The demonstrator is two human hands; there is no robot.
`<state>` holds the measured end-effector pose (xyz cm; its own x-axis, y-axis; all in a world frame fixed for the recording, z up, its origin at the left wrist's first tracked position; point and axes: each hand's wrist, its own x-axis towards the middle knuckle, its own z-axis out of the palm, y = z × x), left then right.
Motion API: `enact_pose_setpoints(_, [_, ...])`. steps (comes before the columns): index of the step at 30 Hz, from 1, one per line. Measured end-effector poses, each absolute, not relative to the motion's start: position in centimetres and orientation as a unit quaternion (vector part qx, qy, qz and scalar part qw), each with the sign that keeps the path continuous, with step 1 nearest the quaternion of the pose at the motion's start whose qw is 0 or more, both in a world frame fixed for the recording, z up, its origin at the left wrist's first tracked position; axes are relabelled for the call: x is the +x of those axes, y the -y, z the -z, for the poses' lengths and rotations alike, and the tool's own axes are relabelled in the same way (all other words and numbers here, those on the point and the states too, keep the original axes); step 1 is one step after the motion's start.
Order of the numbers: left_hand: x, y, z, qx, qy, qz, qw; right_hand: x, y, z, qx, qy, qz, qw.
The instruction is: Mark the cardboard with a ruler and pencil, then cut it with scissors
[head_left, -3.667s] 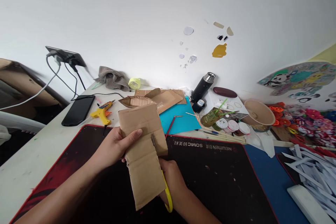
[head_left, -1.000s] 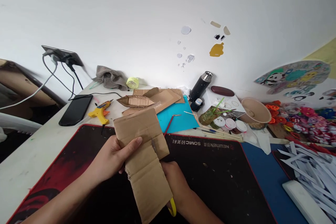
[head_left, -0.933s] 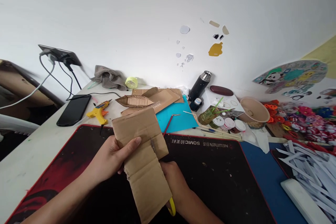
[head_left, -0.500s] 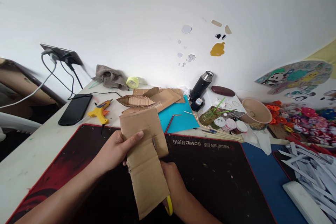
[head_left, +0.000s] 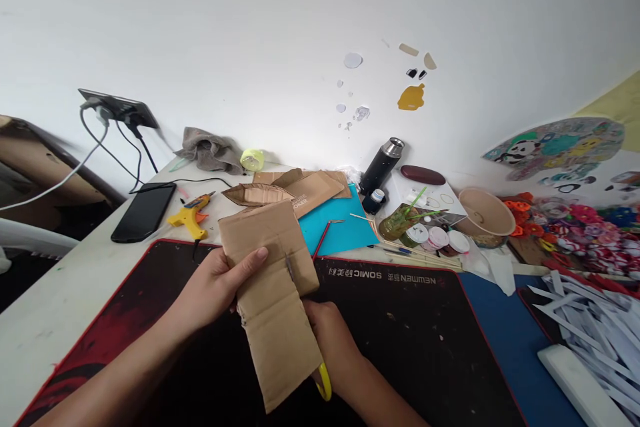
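Note:
My left hand (head_left: 220,283) grips a creased piece of brown cardboard (head_left: 280,340) by its left edge, thumb on top and fingers underneath. Beneath the right side of the cardboard, my right hand (head_left: 333,337) is closed around yellow-handled scissors (head_left: 325,383); its fingers are partly hidden. A short length of the metal blade shows through a slit in the middle of the cardboard, and the strip to the right of the cut sits apart from the lower part. Behind it lies a small boat-shaped cardboard piece (head_left: 260,194).
A black desk mat (head_left: 410,340) lies under my hands. Beyond it are a yellow glue gun (head_left: 187,217), a phone (head_left: 144,212), blue paper (head_left: 345,230), a red-handled craft knife (head_left: 323,238), a black flask (head_left: 383,165) and paint jars (head_left: 439,237). Paper strips (head_left: 595,327) are piled at the right.
The cardboard has shifted slightly left with both hands, and the scissor blade sits a little farther up the slit. The view has tilted slightly.

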<state>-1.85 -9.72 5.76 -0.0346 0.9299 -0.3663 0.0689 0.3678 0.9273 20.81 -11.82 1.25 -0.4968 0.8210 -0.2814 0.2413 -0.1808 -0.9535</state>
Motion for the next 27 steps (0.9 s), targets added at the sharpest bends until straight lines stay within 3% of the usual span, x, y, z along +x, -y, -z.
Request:
enact_pose_setpoints(20, [-1.5,10.8,-5.9,0.424,-0.597,-0.383,0.563,21.6,11.7,-2.0,-0.44,0.647,-0.589,0.201])
enact_pose_setpoints(27, [-1.5,11.2,-5.0,0.414,-0.6,-0.372,0.575,21.9,11.9,-2.7,-0.451,0.658,-0.585,0.148])
